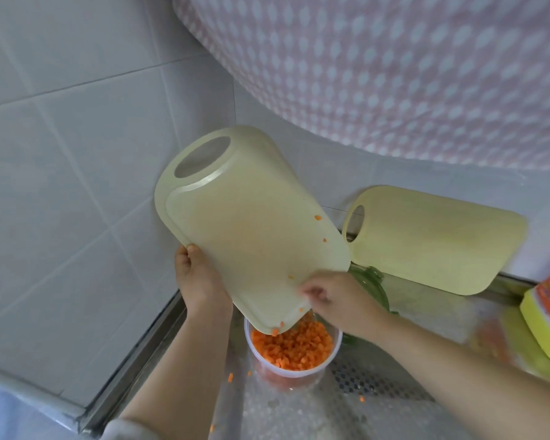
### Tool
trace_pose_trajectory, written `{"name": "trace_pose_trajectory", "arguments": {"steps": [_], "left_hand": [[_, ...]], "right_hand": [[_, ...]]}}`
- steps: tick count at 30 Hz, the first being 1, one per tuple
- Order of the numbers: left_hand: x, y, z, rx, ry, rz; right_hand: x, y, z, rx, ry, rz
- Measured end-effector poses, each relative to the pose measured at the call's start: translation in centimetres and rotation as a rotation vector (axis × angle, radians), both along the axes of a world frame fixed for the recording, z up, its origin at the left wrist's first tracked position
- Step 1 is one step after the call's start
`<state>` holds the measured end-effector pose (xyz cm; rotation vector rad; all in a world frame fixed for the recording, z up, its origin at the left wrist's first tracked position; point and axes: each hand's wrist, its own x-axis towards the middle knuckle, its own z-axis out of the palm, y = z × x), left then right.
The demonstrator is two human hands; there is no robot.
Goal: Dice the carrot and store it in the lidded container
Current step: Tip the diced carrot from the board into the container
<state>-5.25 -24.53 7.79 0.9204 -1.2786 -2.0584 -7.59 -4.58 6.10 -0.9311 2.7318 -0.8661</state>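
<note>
Cutting board [251, 236]: judged stiff and light; was tilted over the container.
Container [326, 354]: stood on the near surface [378, 408].
Left hand [197, 281]: gripped the board's left edge.
Right hand [334, 296]: at the low corner; blurred, grip unclear.
Diced carrot [292, 344]: loose, likely scatter-prone; mostly inside the container.

We find no legible text, number or brand. The orange-and-yellow package [546, 312], right of the leaning cutting board [435, 239], carries print we cannot read.

Cutting board [251, 223] tilts over container [299, 374] (diced carrot [296, 347] inside)
</note>
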Motion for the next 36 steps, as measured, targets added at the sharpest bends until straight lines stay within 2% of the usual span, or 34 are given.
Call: {"name": "trace_pose_trajectory", "arguments": {"steps": [2, 5, 10, 16, 18, 21, 26, 29, 31, 34, 36], "left_hand": [[0.0, 0.1, 0.0, -0.01, -0.006, -0.007], [0.2, 0.4, 0.0, -0.016, 0.004, -0.014], [0.5, 0.3, 0.2, 0.002, -0.007, -0.013], [0.7, 0.3, 0.1, 0.046, -0.001, 0.026], [0.6, 0.3, -0.2, 0.036, -0.013, 0.042], [0.6, 0.4, -0.5, 0.037, -0.012, 0.046], [0.6, 0.7, -0.6, 0.034, -0.012, 0.047], [0.5, 1.0, -0.4, 0.059, -0.015, 0.041], [0.6, 1.1, -0.2, 0.074, 0.001, 0.051], [0.7, 1.2, 0.2, 0.063, 0.018, 0.062], [0.7, 1.3, 0.4, 0.059, 0.014, 0.073]], "right_hand": [[-1.5, -0.3, 2.4, -0.265, 0.055, -0.144], [-4.2, -0.9, 5.9, -0.494, 0.044, -0.297], [-5.3, -1.2, 6.7, -0.608, -0.08, -0.4], [-1.1, -1.1, 1.9, -0.748, -0.357, -0.514], [0.3, -1.2, -0.1, -0.677, -0.454, -0.516], [1.4, -1.4, -0.9, -0.575, -0.633, -0.392], [-0.4, -2.0, 1.8, -0.582, -0.402, -0.309], [0.9, -2.0, 0.5, -0.173, -0.317, -0.14], [2.4, -1.5, -1.4, 0.002, -0.347, -0.042], [3.4, -0.8, -2.2, 0.02, -0.387, -0.059], [3.1, -0.5, -1.9, 0.046, -0.287, -0.124]]}}
